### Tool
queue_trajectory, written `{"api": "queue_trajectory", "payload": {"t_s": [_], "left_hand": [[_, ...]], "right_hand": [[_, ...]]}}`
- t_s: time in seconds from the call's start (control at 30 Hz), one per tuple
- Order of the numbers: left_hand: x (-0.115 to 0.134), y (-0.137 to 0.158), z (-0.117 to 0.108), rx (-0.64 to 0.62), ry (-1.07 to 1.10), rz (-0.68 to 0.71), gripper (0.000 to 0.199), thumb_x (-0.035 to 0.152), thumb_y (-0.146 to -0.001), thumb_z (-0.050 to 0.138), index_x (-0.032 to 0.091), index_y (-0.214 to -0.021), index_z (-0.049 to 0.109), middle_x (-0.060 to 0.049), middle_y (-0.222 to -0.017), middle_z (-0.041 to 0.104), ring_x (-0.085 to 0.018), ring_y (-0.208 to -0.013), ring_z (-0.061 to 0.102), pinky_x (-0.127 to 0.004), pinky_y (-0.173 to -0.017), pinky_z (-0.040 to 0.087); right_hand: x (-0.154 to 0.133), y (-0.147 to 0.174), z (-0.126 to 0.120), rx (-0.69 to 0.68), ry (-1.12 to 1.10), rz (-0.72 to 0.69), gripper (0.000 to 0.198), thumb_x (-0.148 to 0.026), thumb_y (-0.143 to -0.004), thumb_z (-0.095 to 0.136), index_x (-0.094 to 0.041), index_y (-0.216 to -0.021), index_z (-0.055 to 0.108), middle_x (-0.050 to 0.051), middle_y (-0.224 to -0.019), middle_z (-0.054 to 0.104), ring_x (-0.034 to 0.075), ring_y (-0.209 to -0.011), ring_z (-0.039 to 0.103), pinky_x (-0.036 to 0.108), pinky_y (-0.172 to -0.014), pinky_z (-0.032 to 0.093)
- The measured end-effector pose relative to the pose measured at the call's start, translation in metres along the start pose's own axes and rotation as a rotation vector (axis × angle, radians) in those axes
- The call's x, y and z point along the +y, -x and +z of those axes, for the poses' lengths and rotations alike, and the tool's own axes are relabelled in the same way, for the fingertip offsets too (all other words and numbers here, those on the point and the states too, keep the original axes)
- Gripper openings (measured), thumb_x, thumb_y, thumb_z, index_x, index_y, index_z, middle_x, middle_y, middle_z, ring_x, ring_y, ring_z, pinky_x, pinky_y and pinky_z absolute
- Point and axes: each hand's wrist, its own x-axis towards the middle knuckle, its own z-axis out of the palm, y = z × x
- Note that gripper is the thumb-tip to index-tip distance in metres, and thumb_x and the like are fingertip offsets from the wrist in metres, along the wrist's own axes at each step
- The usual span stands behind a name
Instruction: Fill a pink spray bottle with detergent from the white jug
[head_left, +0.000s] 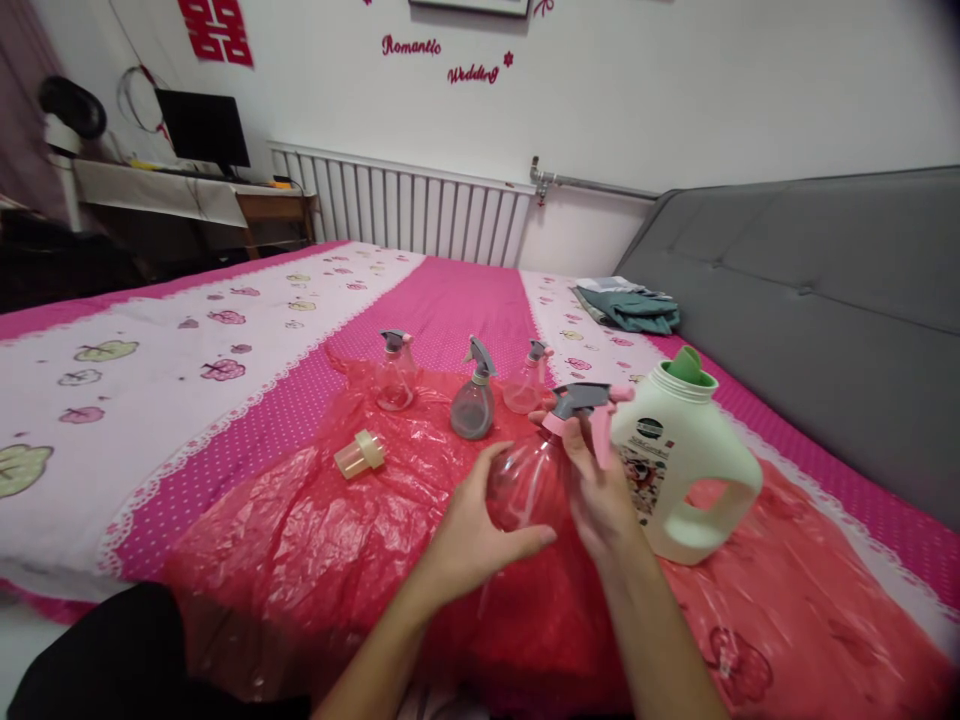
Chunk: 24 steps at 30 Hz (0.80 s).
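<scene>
Both hands hold a clear spray bottle (517, 490) with a grey and pink trigger head, up above a red plastic sheet (300, 530). My left hand (480, 530) wraps round the bottle's body, thumb across its front. My right hand (596, 480) grips the pink collar just under the trigger head. Behind it stand a grey-tinted spray bottle (472, 408) and two clear ones with pink parts, a left one (395, 380) and a right one (523, 385). A pale green detergent jug (682, 450) stands uncapped at the right, something green in its mouth. A cream-rimmed clear cap (360, 455) lies on its side.
The sheet lies on a bed with a pink and white cover (465, 300). Folded clothes (630, 304) rest near the grey headboard (810, 290). A radiator (405, 205) runs along the wall, and a desk with a monitor (202, 130) stands at the far left.
</scene>
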Motion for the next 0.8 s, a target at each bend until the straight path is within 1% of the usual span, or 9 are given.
{"api": "queue_trajectory", "payload": {"t_s": [0.07, 0.17, 0.27, 0.33, 0.43, 0.5, 0.57, 0.7, 0.8], "left_hand": [[-0.001, 0.002, -0.006, -0.128, 0.267, -0.094, 0.082, 0.050, -0.076, 0.089, 0.025, -0.143, 0.048, -0.014, -0.152, 0.056, -0.034, -0.132, 0.061, -0.048, -0.109, 0.049], [-0.003, 0.006, -0.011, -0.217, 0.536, -0.217, 0.081, 0.072, -0.082, 0.077, 0.027, -0.144, 0.049, -0.015, -0.150, 0.058, -0.030, -0.110, 0.072, -0.041, -0.090, 0.056], [-0.006, 0.007, -0.013, -0.284, 0.581, -0.314, 0.094, 0.089, -0.081, 0.061, 0.020, -0.144, 0.053, -0.021, -0.137, 0.067, -0.034, -0.098, 0.075, -0.047, -0.084, 0.057], [-0.010, 0.007, -0.013, -0.283, 0.558, -0.323, 0.096, 0.093, -0.085, 0.048, 0.018, -0.144, 0.055, -0.023, -0.136, 0.067, -0.040, -0.107, 0.073, -0.054, -0.088, 0.057], [-0.020, 0.007, -0.014, -0.166, 0.491, -0.230, 0.082, 0.085, -0.093, 0.045, 0.023, -0.146, 0.055, -0.017, -0.152, 0.058, -0.039, -0.139, 0.056, -0.058, -0.113, 0.044], [-0.025, 0.008, -0.015, -0.087, 0.409, -0.158, 0.074, 0.074, -0.092, 0.063, 0.025, -0.146, 0.055, -0.013, -0.159, 0.051, -0.035, -0.152, 0.042, -0.053, -0.127, 0.027], [-0.026, 0.009, -0.016, -0.025, 0.244, -0.091, 0.077, 0.058, -0.083, 0.084, 0.024, -0.146, 0.054, -0.013, -0.160, 0.050, -0.035, -0.154, 0.038, -0.051, -0.131, 0.018], [-0.021, 0.014, -0.018, 0.039, -0.096, -0.004, 0.086, 0.037, -0.074, 0.091, 0.024, -0.149, 0.050, -0.016, -0.159, 0.050, -0.038, -0.150, 0.044, -0.061, -0.128, 0.026], [-0.020, 0.019, -0.017, 0.034, -0.199, -0.007, 0.086, 0.031, -0.075, 0.089, 0.027, -0.151, 0.049, -0.016, -0.159, 0.050, -0.039, -0.151, 0.044, -0.065, -0.127, 0.028]], "right_hand": [[-0.001, -0.001, 0.001, -0.015, 0.006, 0.040, 0.059, -0.062, -0.060, 0.094, -0.020, -0.096, 0.074, 0.007, -0.097, 0.076, 0.024, -0.101, 0.071, 0.038, -0.094, 0.057], [0.001, -0.001, 0.003, -0.030, -0.007, 0.097, 0.056, -0.062, -0.061, 0.093, -0.019, -0.091, 0.072, 0.004, -0.090, 0.075, 0.020, -0.091, 0.070, 0.032, -0.083, 0.059], [0.005, 0.001, 0.003, -0.052, -0.025, 0.166, 0.058, -0.065, -0.062, 0.092, -0.019, -0.091, 0.070, 0.003, -0.085, 0.073, 0.018, -0.077, 0.068, 0.032, -0.073, 0.059], [0.008, 0.001, 0.002, -0.056, -0.030, 0.189, 0.060, -0.066, -0.062, 0.092, -0.020, -0.094, 0.069, 0.003, -0.087, 0.073, 0.017, -0.073, 0.067, 0.033, -0.072, 0.059], [0.012, -0.002, 0.000, -0.036, -0.009, 0.165, 0.062, -0.063, -0.059, 0.094, -0.021, -0.099, 0.070, 0.003, -0.098, 0.075, 0.018, -0.087, 0.069, 0.031, -0.084, 0.058], [0.016, -0.003, -0.001, -0.024, 0.025, 0.140, 0.064, -0.062, -0.058, 0.095, -0.021, -0.101, 0.071, 0.004, -0.105, 0.075, 0.018, -0.100, 0.069, 0.031, -0.095, 0.055], [0.020, -0.002, 0.001, -0.027, 0.067, 0.116, 0.066, -0.064, -0.058, 0.094, -0.021, -0.104, 0.072, 0.005, -0.110, 0.075, 0.019, -0.108, 0.068, 0.032, -0.102, 0.052], [0.024, 0.002, 0.005, -0.093, 0.157, 0.072, 0.064, -0.066, -0.064, 0.090, -0.020, -0.107, 0.074, 0.007, -0.114, 0.076, 0.023, -0.110, 0.068, 0.038, -0.107, 0.050], [0.025, 0.006, 0.006, -0.156, 0.223, 0.040, 0.060, -0.065, -0.069, 0.087, -0.019, -0.106, 0.075, 0.009, -0.112, 0.076, 0.025, -0.109, 0.069, 0.043, -0.108, 0.050]]}}
